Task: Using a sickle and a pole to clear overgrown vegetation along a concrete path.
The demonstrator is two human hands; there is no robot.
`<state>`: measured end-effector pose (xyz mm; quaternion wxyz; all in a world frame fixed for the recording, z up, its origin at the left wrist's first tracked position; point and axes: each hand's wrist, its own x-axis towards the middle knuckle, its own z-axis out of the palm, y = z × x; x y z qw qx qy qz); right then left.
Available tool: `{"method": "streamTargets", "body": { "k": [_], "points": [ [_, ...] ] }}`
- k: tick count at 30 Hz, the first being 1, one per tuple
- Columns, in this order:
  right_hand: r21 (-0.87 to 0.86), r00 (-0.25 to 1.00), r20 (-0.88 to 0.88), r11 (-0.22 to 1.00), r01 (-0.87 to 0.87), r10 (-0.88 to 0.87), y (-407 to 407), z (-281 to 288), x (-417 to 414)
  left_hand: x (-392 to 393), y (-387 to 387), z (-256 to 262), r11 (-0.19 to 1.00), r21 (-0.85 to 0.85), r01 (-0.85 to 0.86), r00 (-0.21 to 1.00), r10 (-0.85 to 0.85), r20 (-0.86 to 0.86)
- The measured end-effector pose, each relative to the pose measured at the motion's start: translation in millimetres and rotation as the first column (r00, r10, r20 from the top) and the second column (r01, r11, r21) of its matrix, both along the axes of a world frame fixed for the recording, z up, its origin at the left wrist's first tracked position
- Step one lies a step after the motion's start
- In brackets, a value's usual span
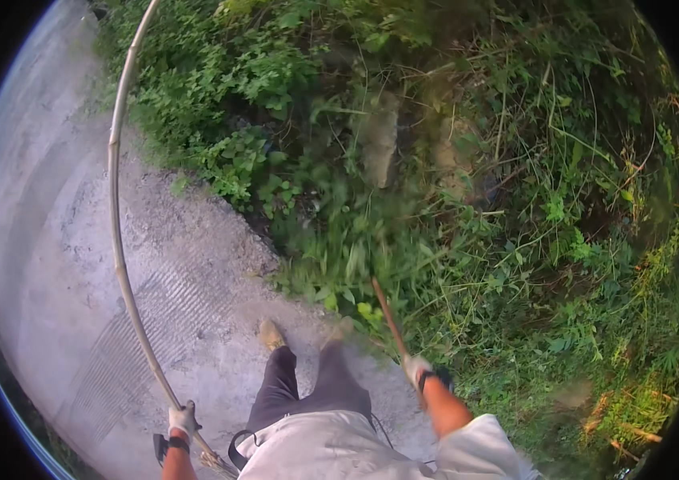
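My left hand (183, 418), in a pale glove, grips a long jointed bamboo pole (116, 198) near its lower end. The pole rises past the top edge of the picture and looks bowed. In my gloved right hand (417, 370) is a thin brown wooden handle (388, 315). Its far end points into the green plants (351, 270) at the pavement's edge, and whatever it carries there is hidden or blurred. Both wrists wear dark straps.
I stand on a pale concrete pavement (63, 288) with a ribbed patch (135, 348). My shoe (272, 335) is close to its broken edge. Beyond rises a bank of dense weeds and vines (519, 252), with a flat stone (380, 147) among them.
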<state>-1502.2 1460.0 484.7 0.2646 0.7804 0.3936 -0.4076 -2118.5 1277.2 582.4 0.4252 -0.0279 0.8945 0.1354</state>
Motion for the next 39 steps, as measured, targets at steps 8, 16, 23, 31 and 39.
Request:
{"method": "streamTargets", "body": {
  "k": [8,16,23,31,39],
  "points": [
    [0.146,0.950,0.148,0.956,0.253,-0.274,-6.9,86.5,-108.2,-50.4,19.2,-14.8,0.990,0.143,0.022,1.000,-0.023,0.003],
    [0.513,0.926,-0.274,0.774,0.370,-0.261,71.8,102.6,-125.5,-73.0,100.0,0.2,0.932,0.361,-0.038,0.994,0.072,-0.082],
    [0.545,0.752,-0.655,0.645,0.536,-0.071,265.0,131.2,-202.3,-51.5,122.7,38.4,0.971,0.239,-0.021,0.997,0.039,-0.074],
    [0.502,0.389,-0.843,0.287,0.816,0.370,483.9,276.7,-293.0,-23.5,68.3,79.1,0.965,0.211,-0.154,0.948,0.205,-0.242],
    [0.892,0.782,-0.432,0.340,0.298,0.449,556.9,130.6,-201.3,-6.9,123.0,87.5,0.985,0.173,-0.013,0.978,0.049,-0.204]
  ]
}}
